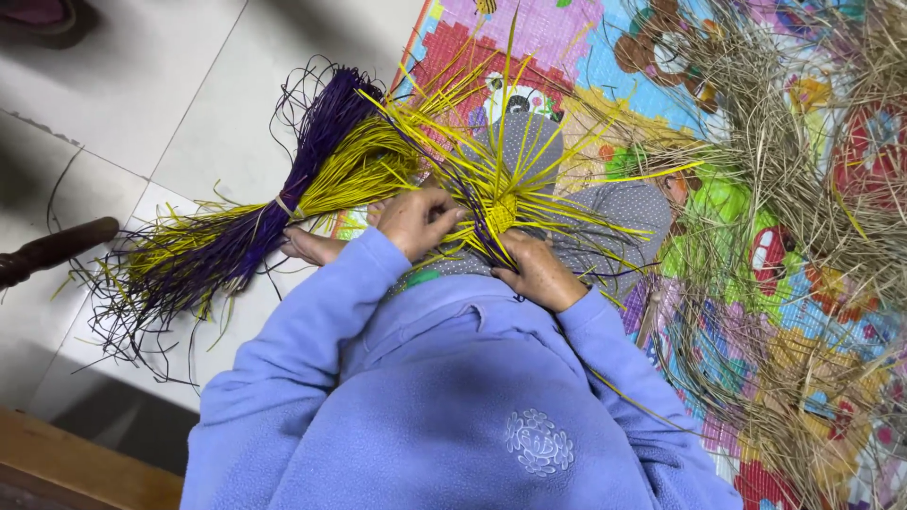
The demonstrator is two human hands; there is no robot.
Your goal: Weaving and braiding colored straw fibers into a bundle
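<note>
Woven start (501, 215) at frame centre: yellow strands, a few dark purple ones mixed in, small checker weave at the core. Tied bundle (283, 203) left of centre: deep purple and bright yellow strands, pale tie around the waist. Sweater (444, 397) lower centre: plain periwinkle blue, tone-on-tone flower emblem. Trousers (614, 212) under the weave: grey with fine white dots. Play mat (557, 47) upper right: multicolour cartoon print, pink, red, blue, green, yellow. Loose dry fibre (784, 179) on right: tan-straw. Floor tiles (179, 85) upper left: off-white, grey grout. Wooden handle (52, 250) left edge: dark brown.
</note>
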